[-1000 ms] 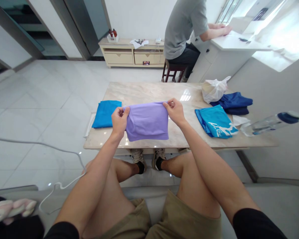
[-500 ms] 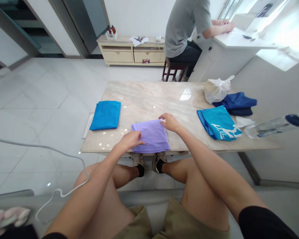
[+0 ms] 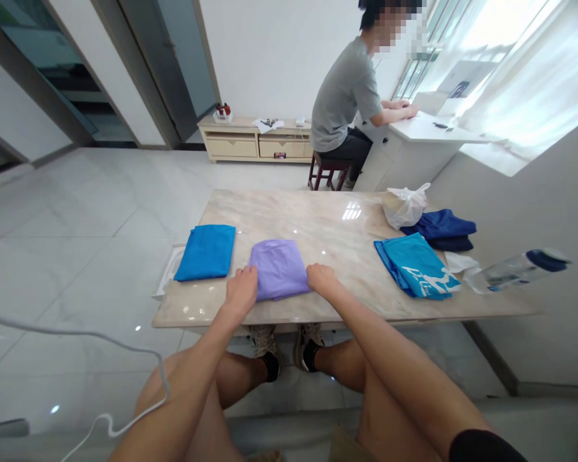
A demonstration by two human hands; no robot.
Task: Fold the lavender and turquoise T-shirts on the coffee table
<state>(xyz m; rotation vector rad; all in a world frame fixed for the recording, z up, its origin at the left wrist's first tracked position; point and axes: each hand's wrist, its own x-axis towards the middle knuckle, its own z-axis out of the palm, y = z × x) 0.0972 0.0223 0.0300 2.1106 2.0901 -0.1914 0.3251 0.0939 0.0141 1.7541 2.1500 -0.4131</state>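
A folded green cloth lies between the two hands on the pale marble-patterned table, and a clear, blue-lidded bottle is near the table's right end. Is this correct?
Not quite: the head view shows that the folded cloth between the left hand and right hand is light purple, not green. The rest is right.

You are facing bare tabletop (image 3: pixel 279 212) beyond the purple cloth (image 3: pixel 278 269), stretching to the far edge. A lane is lying open between your right hand (image 3: pixel 321 278) and the teal cloth (image 3: pixel 407 260). Your left hand (image 3: pixel 242 287) is blocking the gap beside the blue cloth (image 3: pixel 206 252); a bag (image 3: pixel 405 205) and bottle (image 3: pixel 510 274) are crowding the right end.
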